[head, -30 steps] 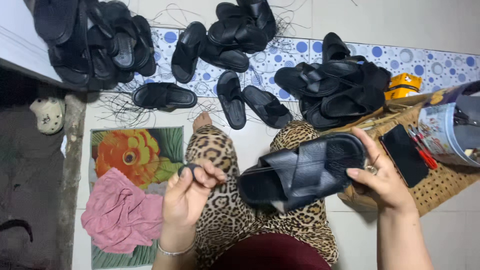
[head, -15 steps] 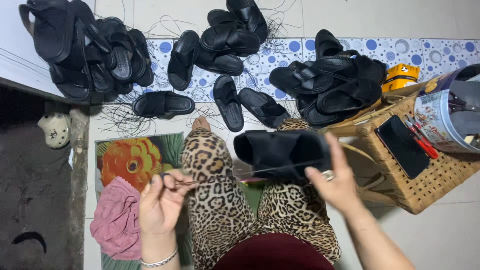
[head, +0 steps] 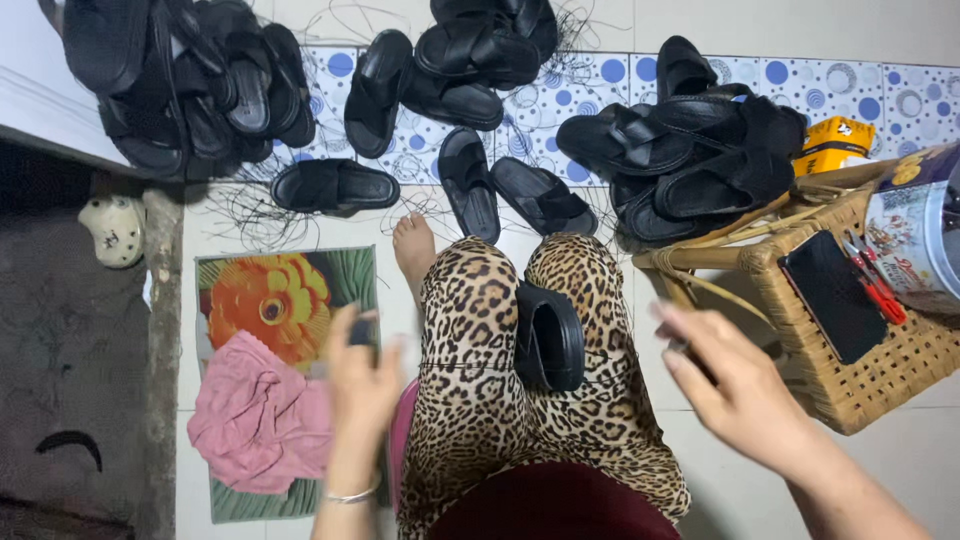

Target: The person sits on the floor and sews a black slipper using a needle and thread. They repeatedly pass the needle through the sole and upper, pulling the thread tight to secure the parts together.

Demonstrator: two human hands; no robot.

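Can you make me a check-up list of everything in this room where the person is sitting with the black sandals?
Surface: tiled floor, partly dotted blue; flowered mat at left.
Job's things: black sandal lying on the lap; thin thread stretched across the lap between the hands.
Clutter: sandal piles along the top; pink cloth on the mat; wicker stool bearing a dark phone, red tool and tin; yellow box.
Grippers: left hand blurred, pinching a small dark thing; right hand blurred, grip unclear.
Cables: loose threads on the floor.
Surroundings: dark doormat and pale clog at left.
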